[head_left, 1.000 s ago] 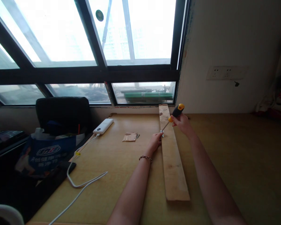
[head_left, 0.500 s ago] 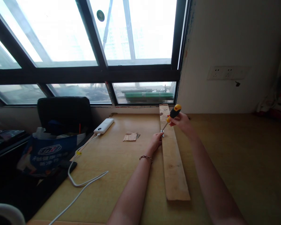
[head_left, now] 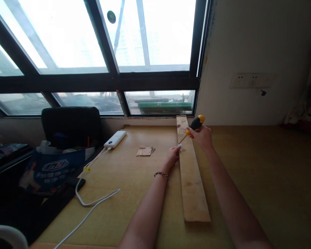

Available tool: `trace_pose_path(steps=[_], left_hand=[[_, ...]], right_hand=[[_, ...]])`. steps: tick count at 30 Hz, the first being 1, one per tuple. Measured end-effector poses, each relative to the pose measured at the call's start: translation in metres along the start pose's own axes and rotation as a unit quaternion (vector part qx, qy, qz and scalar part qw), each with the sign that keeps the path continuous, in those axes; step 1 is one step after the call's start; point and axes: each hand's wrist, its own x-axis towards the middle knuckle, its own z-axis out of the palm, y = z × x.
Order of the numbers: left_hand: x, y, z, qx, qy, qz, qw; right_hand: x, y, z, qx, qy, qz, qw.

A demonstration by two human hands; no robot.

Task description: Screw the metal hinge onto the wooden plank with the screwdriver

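Daylight from a wide window (head_left: 155,83) falls across a wooden bench (head_left: 140,186), probably why the work is laid out near the glass. Beside the bench's left side is a black chair (head_left: 70,124). A long board (head_left: 193,186) lies flat on the bench, pointing away from the person; set so, it likely lets an arm reach in from either side.

At its left edge is the left hand (head_left: 172,156), over the right half is the right hand (head_left: 202,137). The right hand's grip is closed round a screwdriver (head_left: 195,124), fingers near the yellow collar, handle tilted up and to the right, presumably so the tip can be steered finely. A white power bank (head_left: 115,139) sits at the bench's left edge, well apart from the board. Between them lies a scrap of wood (head_left: 144,151).

On the board's left edge is a small metal plate (head_left: 180,148); the left grip is drawn together on it, apparently to keep it from shifting under the tip. How hard it presses I cannot tell. Smallest are some thin screws or nails (head_left: 153,150) beside the scrap, perhaps kept there within easy reach.
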Motion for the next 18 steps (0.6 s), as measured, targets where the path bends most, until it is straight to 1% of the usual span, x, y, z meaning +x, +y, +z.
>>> trace_pose_path(steps=[4, 8, 13, 18], left_hand=[[-0.001, 0.002, -0.002, -0.015, -0.014, -0.003, 1.000], [-0.004, 0.004, -0.004, -0.013, -0.024, -0.012, 1.000], [-0.009, 0.011, -0.004, -0.008, -0.026, -0.037, 0.999], [-0.011, 0.017, -0.008, 0.002, -0.046, -0.069, 0.997]], right_hand=[[0.001, -0.001, -0.003, -0.016, 0.014, 0.015, 1.000], [0.002, 0.005, 0.000, 0.000, -0.001, 0.019, 1.000], [0.003, 0.012, 0.005, -0.017, -0.007, -0.015, 1.000], [0.002, 0.014, 0.005, -0.028, -0.015, -0.022, 0.999]])
